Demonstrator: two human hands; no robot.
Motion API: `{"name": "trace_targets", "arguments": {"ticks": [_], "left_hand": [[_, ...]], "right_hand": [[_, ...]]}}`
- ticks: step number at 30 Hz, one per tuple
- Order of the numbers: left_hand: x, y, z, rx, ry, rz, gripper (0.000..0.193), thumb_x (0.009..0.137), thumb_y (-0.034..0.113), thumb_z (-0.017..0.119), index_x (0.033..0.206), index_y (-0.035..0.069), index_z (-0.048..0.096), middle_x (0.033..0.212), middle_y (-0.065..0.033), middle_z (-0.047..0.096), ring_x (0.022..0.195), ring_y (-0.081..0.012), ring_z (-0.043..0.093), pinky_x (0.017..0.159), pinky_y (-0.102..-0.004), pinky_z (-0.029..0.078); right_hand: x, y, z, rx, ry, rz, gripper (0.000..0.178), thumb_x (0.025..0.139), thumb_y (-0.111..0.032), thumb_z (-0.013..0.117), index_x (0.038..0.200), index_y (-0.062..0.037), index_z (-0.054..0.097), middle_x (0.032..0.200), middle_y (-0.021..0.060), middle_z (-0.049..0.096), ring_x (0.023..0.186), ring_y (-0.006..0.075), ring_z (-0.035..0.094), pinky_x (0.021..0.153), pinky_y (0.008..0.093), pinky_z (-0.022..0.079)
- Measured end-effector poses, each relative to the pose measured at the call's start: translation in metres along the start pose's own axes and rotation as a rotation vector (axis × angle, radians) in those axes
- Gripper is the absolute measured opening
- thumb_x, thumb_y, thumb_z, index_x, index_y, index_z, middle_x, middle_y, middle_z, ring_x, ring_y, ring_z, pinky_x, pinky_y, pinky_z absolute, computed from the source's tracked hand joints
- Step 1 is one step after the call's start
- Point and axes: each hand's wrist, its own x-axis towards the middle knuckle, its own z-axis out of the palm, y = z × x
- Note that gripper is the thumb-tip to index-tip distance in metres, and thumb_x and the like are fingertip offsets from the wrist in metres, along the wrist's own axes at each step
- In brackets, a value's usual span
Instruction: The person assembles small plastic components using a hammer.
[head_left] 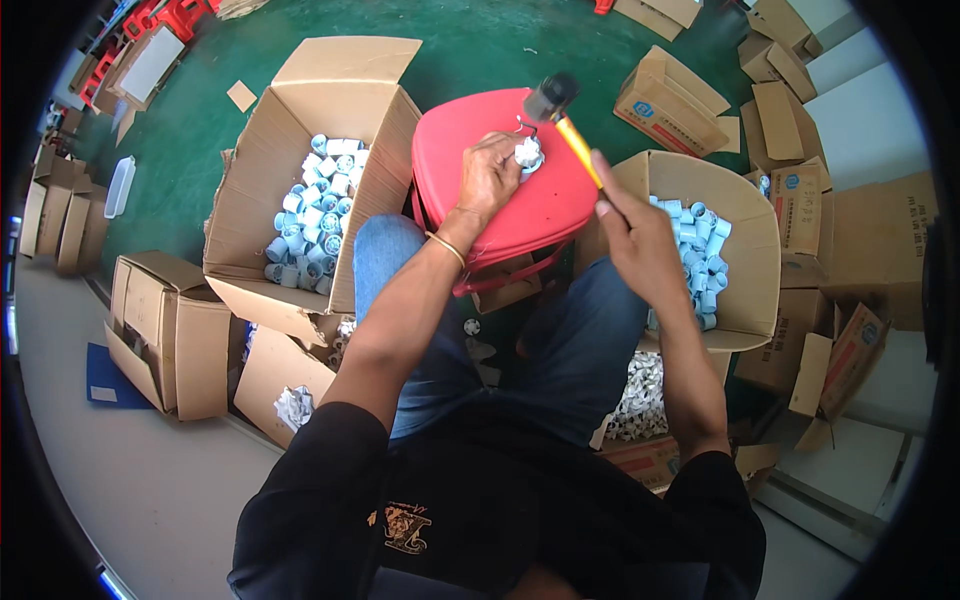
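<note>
- Head view, far left: open carton (300, 120) of pale blue fittings (312, 215).
- Centre: left hand (487, 178) pinches white fitting (527, 153) on red stool (500, 170).
- Right: right hand (632, 235) clenched on hammer (562, 118), head just above the fitting.
- Far right: second carton (740, 250).

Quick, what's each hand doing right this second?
Left hand: closed on a small white fitting, pressing it onto the red stool.
Right hand: closed around the yellow handle of a hammer, head raised above the fitting.

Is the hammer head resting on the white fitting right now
No, the hammer in the right hand is raised above the white fitting that the left hand steadies on the red stool.
</note>
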Motion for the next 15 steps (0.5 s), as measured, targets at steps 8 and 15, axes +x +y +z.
{"name": "trace_targets", "arguments": {"ticks": [8,15], "left_hand": [[0.001,-0.002,-0.004,-0.007,0.023,-0.020,0.021,0.070,-0.005,0.060,0.088,0.000,0.070,0.082,-0.0095,0.069,0.073,-0.0261,0.062,0.067,-0.0326,0.049],[0.006,0.002,-0.009,-0.023,-0.046,0.001,0.021,0.071,-0.005,0.060,0.088,0.000,0.070,0.081,-0.0095,0.068,0.075,-0.0263,0.062,0.069,-0.0328,0.049]], "right_hand": [[0.011,-0.021,-0.029,0.067,0.426,-0.280,0.050,0.092,-0.002,0.051,0.141,-0.0052,0.049,0.128,0.0132,0.062,0.096,0.0190,0.063,0.081,0.0281,0.048],[0.010,-0.005,-0.036,0.054,0.262,-0.127,0.048,0.091,0.000,0.050,0.139,-0.0018,0.049,0.138,0.0118,0.056,0.110,0.0226,0.063,0.087,0.0291,0.048]]}}
